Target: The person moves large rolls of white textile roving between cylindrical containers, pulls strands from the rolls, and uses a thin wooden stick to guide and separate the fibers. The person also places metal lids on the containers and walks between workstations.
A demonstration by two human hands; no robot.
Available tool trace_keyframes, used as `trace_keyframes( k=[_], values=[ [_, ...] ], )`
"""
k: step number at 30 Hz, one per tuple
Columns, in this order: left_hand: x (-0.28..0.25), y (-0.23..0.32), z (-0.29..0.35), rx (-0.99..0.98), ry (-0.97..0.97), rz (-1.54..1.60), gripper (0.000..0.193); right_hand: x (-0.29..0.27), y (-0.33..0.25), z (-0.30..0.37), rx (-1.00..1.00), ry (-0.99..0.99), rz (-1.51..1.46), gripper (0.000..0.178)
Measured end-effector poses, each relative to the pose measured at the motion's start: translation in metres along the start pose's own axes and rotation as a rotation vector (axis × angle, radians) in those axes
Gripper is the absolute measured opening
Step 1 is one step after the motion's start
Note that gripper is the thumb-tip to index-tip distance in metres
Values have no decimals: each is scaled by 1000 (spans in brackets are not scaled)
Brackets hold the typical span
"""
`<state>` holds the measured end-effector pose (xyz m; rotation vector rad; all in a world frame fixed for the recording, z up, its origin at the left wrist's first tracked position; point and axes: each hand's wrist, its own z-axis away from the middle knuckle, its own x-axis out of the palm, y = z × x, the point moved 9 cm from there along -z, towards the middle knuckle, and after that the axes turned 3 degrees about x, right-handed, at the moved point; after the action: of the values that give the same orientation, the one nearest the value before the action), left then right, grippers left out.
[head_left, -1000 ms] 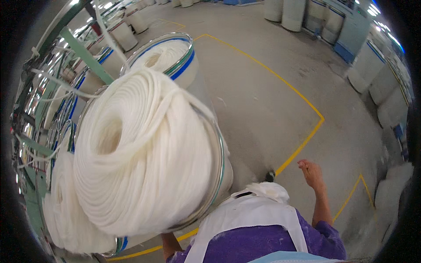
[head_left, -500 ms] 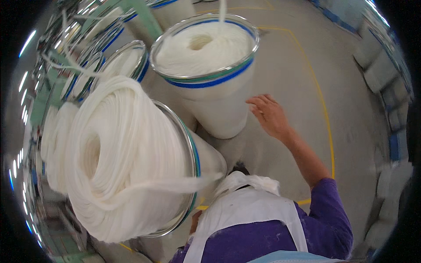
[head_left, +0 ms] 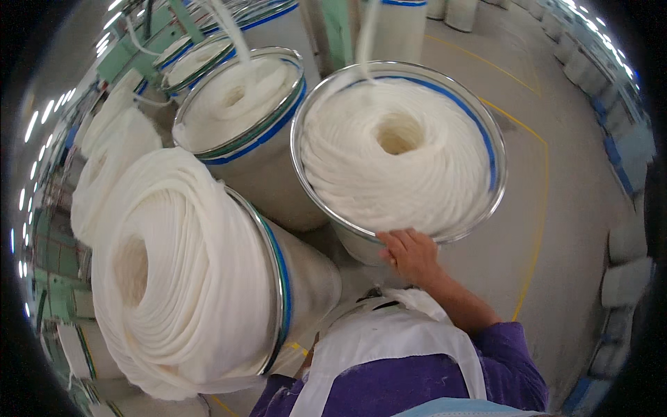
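My right hand (head_left: 411,258) is at the near edge of an upright sliver can (head_left: 495,208), its fingers curled over the metal rim. Inside that can, coiled white sliver (head_left: 347,163) surrounds a central hole, and a strand (head_left: 367,42) runs up from it. To my left, a second sliver can (head_left: 309,278) is tilted, with a thick, bulging coil of sliver (head_left: 201,278) swelling out past its rim. Only a sliver of skin from my left arm (head_left: 310,353) shows beside this tilted can; its hand is hidden.
Behind the tilted can stands another filled sliver can (head_left: 260,174), with a strand rising from it. More cans (head_left: 198,62) and green machine parts (head_left: 128,59) are at the far left. Yellow lines (head_left: 545,181) mark the grey floor. White containers (head_left: 625,236) line the right side.
My right hand has gone from open beside the upright can to gripping its rim. That can now appears nearer and larger, with the view shifted toward it.
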<state>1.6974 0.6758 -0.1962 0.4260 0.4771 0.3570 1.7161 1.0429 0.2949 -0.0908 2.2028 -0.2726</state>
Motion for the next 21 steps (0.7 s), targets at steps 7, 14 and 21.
trace_keyframes(
  k=[7,14,21],
  values=[
    [-26,208,22,446,461,-555,39,-36,81,3,-126,3,-74,30],
    [-180,545,196,1016,1117,-9,26,-70,235,10,-107,-63,-175,12],
    [-182,706,133,637,952,-829,39,-97,340,-19,204,-108,-79,14]
  ],
)
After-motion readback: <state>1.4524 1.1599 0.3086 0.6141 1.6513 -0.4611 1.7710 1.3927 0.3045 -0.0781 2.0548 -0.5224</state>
